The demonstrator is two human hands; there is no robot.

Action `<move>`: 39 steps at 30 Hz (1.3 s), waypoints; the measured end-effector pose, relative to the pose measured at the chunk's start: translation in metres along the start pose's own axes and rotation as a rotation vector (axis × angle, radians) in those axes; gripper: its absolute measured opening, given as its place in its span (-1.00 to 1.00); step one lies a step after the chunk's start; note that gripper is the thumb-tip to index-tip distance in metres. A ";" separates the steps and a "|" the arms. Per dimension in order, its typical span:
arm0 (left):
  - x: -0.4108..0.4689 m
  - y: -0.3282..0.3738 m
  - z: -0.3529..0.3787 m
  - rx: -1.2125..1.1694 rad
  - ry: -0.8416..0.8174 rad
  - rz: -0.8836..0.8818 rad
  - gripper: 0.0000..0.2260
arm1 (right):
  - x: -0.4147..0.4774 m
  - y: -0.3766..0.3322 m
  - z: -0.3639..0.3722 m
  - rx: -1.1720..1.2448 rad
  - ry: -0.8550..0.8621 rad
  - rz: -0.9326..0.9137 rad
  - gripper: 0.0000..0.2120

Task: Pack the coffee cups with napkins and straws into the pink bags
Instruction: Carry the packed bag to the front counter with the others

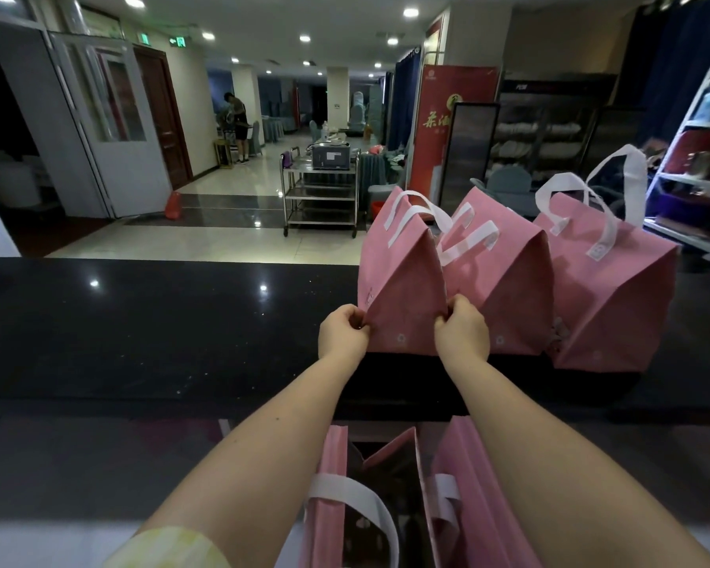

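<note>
One open bag, three closed bags

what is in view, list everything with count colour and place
pink fabric bags with white handles: three, pink, in a row on the counter's right
open pink fabric bag: apparently one, pink, below the counter between the forearms
polished stone counter: one, black, across the middle
metal trolley: one, silver, on the floor beyond
standing banner: one, red, behind the bags
shelf rack: one, white, far right
distant person: one, dark clothing, left hallway
left hand: one, pinching the leftmost bag's left edge
right hand: one, pinching its right edge
</note>
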State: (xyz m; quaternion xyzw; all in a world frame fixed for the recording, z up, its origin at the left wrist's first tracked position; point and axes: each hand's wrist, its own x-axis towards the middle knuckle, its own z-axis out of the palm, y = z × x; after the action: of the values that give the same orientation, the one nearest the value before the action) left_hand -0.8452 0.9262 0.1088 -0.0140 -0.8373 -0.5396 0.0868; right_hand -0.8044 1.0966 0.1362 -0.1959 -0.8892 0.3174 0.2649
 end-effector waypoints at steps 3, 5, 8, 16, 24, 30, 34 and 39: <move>-0.005 0.004 0.006 -0.001 -0.028 0.020 -0.84 | 0.002 0.010 -0.007 0.004 0.012 0.006 -0.88; -0.010 0.008 0.006 0.010 -0.045 0.036 -0.83 | 0.001 0.013 -0.011 0.011 0.008 -0.007 -0.86; -0.017 0.014 -0.005 0.079 -0.066 0.069 -0.83 | -0.005 0.008 -0.020 0.147 0.048 -0.048 -0.80; -0.041 0.016 -0.093 0.577 0.053 0.365 -0.79 | -0.037 -0.056 -0.022 0.162 -0.136 -0.637 -0.79; -0.118 -0.020 -0.149 1.021 0.078 0.370 -0.65 | -0.094 -0.088 0.004 0.035 -0.526 -0.780 -0.64; -0.183 -0.012 -0.152 1.001 0.104 0.451 -0.68 | -0.126 -0.073 -0.023 -0.010 -0.592 -0.845 -0.64; -0.216 -0.005 -0.145 1.024 0.061 0.464 -0.67 | -0.152 -0.055 -0.044 -0.056 -0.622 -0.819 -0.65; -0.256 0.000 -0.143 0.960 0.052 0.459 -0.68 | -0.188 -0.030 -0.077 -0.047 -0.636 -0.747 -0.66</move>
State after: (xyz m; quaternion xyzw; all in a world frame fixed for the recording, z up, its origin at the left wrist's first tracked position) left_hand -0.5743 0.8143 0.1251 -0.1424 -0.9630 -0.0629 0.2199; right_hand -0.6168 1.0133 0.1421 0.2371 -0.9425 0.2245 0.0717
